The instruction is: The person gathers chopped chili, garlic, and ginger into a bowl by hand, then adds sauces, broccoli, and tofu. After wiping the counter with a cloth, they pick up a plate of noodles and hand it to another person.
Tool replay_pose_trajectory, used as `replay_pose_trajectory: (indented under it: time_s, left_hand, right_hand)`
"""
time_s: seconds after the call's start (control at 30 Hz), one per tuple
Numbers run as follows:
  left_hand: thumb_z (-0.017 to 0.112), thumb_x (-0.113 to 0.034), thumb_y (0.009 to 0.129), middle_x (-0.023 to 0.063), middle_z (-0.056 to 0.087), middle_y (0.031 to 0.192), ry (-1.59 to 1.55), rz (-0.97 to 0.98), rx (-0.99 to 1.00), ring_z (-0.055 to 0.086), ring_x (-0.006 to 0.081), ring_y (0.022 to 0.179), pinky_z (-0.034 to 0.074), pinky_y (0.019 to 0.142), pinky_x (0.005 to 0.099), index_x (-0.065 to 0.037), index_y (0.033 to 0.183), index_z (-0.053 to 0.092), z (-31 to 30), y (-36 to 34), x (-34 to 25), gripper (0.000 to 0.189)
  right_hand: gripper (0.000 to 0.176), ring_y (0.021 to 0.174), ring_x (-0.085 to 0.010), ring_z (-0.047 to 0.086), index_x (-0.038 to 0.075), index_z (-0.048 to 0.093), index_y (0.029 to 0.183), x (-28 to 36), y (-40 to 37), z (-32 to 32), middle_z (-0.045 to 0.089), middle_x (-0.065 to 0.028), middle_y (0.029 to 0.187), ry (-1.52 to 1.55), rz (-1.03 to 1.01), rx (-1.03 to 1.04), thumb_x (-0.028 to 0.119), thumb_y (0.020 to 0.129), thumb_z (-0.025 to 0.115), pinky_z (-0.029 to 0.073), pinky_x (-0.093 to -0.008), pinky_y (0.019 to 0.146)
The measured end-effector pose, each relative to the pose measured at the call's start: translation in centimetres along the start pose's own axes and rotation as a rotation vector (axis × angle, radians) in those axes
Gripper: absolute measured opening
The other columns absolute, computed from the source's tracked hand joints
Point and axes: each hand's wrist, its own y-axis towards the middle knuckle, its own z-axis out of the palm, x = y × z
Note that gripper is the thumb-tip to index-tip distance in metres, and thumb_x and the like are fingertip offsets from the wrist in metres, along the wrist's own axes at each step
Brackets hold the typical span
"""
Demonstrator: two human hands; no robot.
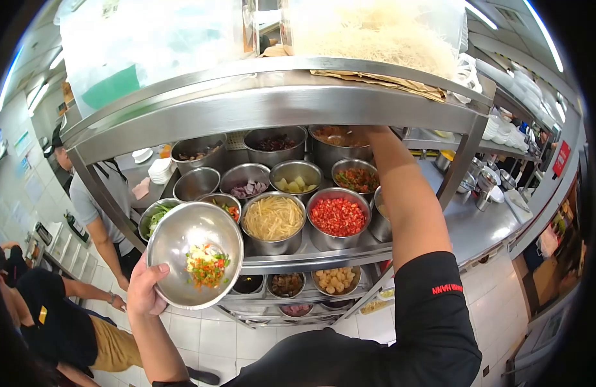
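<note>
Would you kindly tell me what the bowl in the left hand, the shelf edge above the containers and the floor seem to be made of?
Bowl: metal, probably stainless steel, smooth and shiny, showing bright reflections.
Shelf edge: grey metal, likely steel, with a satin sheen.
Floor: pale tiles, perhaps ceramic, slightly glossy, with joint lines.

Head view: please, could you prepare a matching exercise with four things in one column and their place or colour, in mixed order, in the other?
Things:
1. steel bowl
2. chopped red pieces
3. beige chunks
4. right sleeve

Places or colours:
A. on the lower level of the steel rack
B. black with red letters
C. held by the left hand
D. just right of the pale strips

Pairs: 1-C, 2-D, 3-A, 4-B
</note>
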Motion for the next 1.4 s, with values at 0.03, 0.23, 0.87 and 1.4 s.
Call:
replay_pose_trajectory:
  time_s: [0.03, 0.23, 0.87, 1.4]
  left_hand:
    - [0.053, -0.007, 0.072, 0.0153, 0.051, 0.112, 0.007, 0.023, -0.026, 0.053, 0.0211, 0.1, 0.044, 0.086, 0.0309, 0.005, 0.124, 0.035, 0.1, 0.5, 0.1, 0.056]
    - [0.05, -0.005, 0.074, 0.0135, 0.05, 0.114, -0.031, 0.095, -0.016, 0.052, 0.0199, 0.102, 0.044, 0.087, 0.0296, 0.002, 0.126, 0.033, 2.7, 3.8, -1.1, 0.056]
    - [0.04, -0.018, 0.088, 0.0248, 0.04, 0.118, 0.293, -0.274, 0.138, 0.058, 0.0406, 0.085, 0.057, 0.064, 0.0431, 0.004, 0.125, 0.026, 12.2, 21.3, -0.7, 0.045]
    - [0.055, -0.022, 0.075, 0.0249, 0.046, 0.11, 0.087, -0.115, 0.356, 0.055, 0.0376, 0.088, 0.051, 0.07, 0.0412, 0.007, 0.114, 0.041, 11.2, 23.0, 0.9, 0.05]
  right_hand:
    - [0.029, 0.096, -0.021, 0.055, 0.009, 0.059, 0.102, 0.1, -0.1, -0.3, 0.059, -0.0139, 0.1, 0.003, -0.007, -0.009, 0.027, 0.081, 0.051, 0.042, -0.0347, 0.084]
    - [0.028, 0.093, -0.0211, 0.055, 0.008, 0.059, 0.102, 1.6, -0.8, 0.8, 0.059, -0.0141, 0.098, 0.016, -0.063, 0.031, 0.026, 0.081, 0.052, 0.043, -0.0345, 0.083]
    - [0.027, 0.087, -0.0214, 0.056, 0.008, 0.059, 0.099, -1.8, -1.7, -2.2, 0.06, -0.0145, 0.094, 0.011, -0.037, -0.105, 0.025, 0.08, 0.055, 0.044, -0.0338, 0.079]
    - [0.025, 0.081, -0.0217, 0.057, 0.007, 0.06, 0.097, -2.3, 2.2, 1.5, 0.06, -0.0149, 0.089, 0.063, -0.273, -0.156, 0.025, 0.079, 0.057, 0.045, -0.0333, 0.077]
